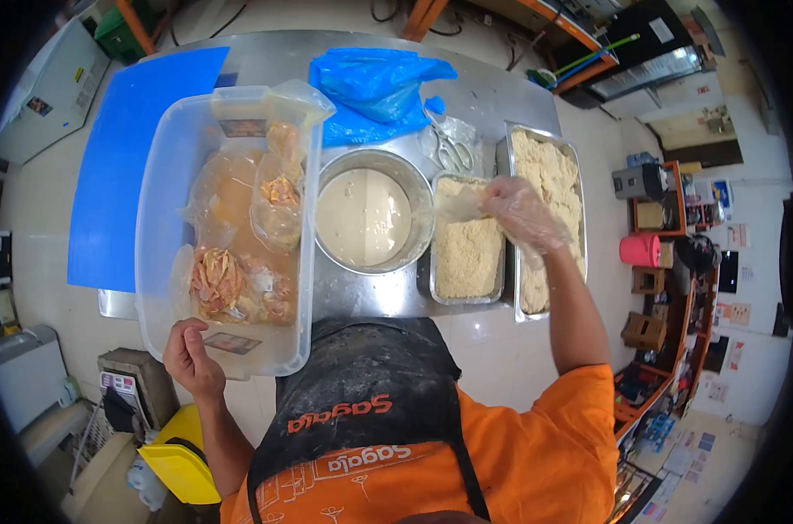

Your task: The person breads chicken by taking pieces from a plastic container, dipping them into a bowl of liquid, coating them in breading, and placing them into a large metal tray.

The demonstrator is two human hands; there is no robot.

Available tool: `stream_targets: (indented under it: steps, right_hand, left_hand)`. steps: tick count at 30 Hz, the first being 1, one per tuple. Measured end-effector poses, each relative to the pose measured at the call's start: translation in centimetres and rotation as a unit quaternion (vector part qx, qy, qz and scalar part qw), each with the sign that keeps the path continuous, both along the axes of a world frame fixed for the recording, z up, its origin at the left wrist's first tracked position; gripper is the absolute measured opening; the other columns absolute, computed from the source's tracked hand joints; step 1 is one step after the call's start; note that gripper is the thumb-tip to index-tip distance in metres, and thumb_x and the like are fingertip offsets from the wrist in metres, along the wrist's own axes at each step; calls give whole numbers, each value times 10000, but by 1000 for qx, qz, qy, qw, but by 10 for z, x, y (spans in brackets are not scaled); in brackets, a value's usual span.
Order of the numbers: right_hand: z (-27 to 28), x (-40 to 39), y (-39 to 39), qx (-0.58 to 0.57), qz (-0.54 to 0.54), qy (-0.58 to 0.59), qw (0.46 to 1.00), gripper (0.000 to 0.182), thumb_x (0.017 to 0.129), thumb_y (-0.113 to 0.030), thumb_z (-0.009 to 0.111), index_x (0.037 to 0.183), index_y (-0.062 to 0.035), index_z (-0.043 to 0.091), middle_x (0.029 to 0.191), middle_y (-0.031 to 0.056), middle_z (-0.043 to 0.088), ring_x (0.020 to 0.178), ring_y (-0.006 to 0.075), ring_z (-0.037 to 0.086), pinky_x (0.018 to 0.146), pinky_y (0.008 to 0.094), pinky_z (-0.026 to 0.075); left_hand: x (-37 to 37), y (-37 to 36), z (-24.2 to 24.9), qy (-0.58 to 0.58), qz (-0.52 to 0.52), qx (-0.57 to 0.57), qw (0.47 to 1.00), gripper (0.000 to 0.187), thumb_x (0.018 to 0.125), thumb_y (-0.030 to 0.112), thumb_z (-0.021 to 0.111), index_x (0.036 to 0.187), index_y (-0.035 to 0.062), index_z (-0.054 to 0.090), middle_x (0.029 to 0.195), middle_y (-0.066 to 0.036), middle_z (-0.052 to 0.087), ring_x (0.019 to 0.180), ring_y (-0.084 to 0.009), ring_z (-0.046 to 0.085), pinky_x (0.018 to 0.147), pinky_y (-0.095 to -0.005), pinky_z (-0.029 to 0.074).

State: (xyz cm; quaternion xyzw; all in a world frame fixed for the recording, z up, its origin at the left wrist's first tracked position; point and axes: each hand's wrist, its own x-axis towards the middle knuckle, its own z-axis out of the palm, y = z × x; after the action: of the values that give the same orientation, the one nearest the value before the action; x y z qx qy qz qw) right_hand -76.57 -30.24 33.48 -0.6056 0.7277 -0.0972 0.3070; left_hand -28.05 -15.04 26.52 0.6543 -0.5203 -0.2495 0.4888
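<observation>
My left hand (193, 360), bare with curled fingers, is at the near left corner of a clear plastic tub (304, 288), closed on its rim. Bagged pieces of raw-looking meat (217, 281) lie in brownish liquid inside the tub. My right hand (526, 215) wears a clear plastic glove and is closed over a small metal pan (469, 301) of pale crumbs (468, 260). A pale, flat thing (459, 204) shows at its fingertips, too blurred to name. Between the tub and the pan stands a round metal pot (325, 249) of cream-coloured batter (364, 216).
A longer metal tray (581, 253) of clumpy crumbs stands at the right. Behind the pot lie a blue plastic bag (370, 92) and scissors (453, 153) on clear plastic. A blue board (108, 192) is under the tub's left side. A yellow bin (182, 454) stands below left.
</observation>
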Motion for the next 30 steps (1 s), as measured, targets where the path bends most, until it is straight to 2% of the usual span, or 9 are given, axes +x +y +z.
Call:
stream_targets:
  steps: [4,8,10,14,18,24,26,28,30]
  right_hand:
    - [26,-12,23,-10,38,79,996,209,892,-212,649,825,-16,623,671,47,593,574,137,512,547,316,446]
    - [-49,-32,81,-37,282,322,903,363,908,-293,618,1124,-2,591,968,202,678,853,319,656,803,436,530]
    - [-93,-49,107,-8,267,175,948,494,920,-328,610,1277,3,531,1108,241,664,1043,355,647,922,461,509]
    - [-133,-56,131,10,37,190,981,872,880,-415,655,1474,100,279,1401,330,467,1311,420,475,1102,435,390]
    - [-172,-34,125,76,-105,203,971,1037,796,-429,723,1495,113,181,1443,415,344,1331,509,404,1112,470,371]
    - [-217,-60,110,51,-141,177,973,857,697,-294,783,1390,61,427,1315,370,512,1265,474,493,1082,477,384]
    - [-304,-127,123,-74,-6,237,969,734,714,-226,778,1330,50,493,1273,304,572,1206,425,554,1036,449,430]
    - [-211,-100,112,2,-154,-41,987,585,754,-169,767,1260,39,560,1280,216,609,1143,342,617,993,414,477]
    - [-156,-88,103,17,-125,-99,987,619,815,-254,708,1292,89,512,1261,231,614,1139,350,614,1020,373,453]
  left_hand:
    - [1,-1,-2,-8,6,0,1000,249,1014,117,456,870,-26,600,821,-42,584,706,-94,470,637,-229,364]
    - [-1,-1,-2,15,7,12,1000,264,1027,121,439,866,-14,599,814,-5,549,675,-53,393,595,-213,291]
    - [0,-2,-4,21,4,3,1000,279,1036,127,426,856,-10,591,800,9,523,664,-45,367,583,-216,269]
    - [-4,-4,0,11,8,6,1000,285,1038,131,427,844,-8,582,798,9,521,658,-48,360,582,-219,270]
    - [-2,-5,-2,-10,-6,16,1000,291,1040,139,429,839,-8,578,792,7,516,655,-48,350,577,-224,263]
    - [2,-5,-2,-14,-19,29,999,296,1044,152,435,839,-8,578,770,12,503,649,-46,339,574,-226,256]
    - [2,-5,-3,-15,-15,28,999,298,1044,156,437,841,-9,580,765,13,502,647,-46,339,574,-226,257]
    - [5,-3,-5,-23,-10,25,999,299,1044,159,439,843,-10,582,763,12,504,645,-47,344,574,-226,261]
    - [5,-3,-7,-29,-8,19,999,298,1042,159,443,843,-11,585,766,10,509,649,-49,353,575,-227,267]
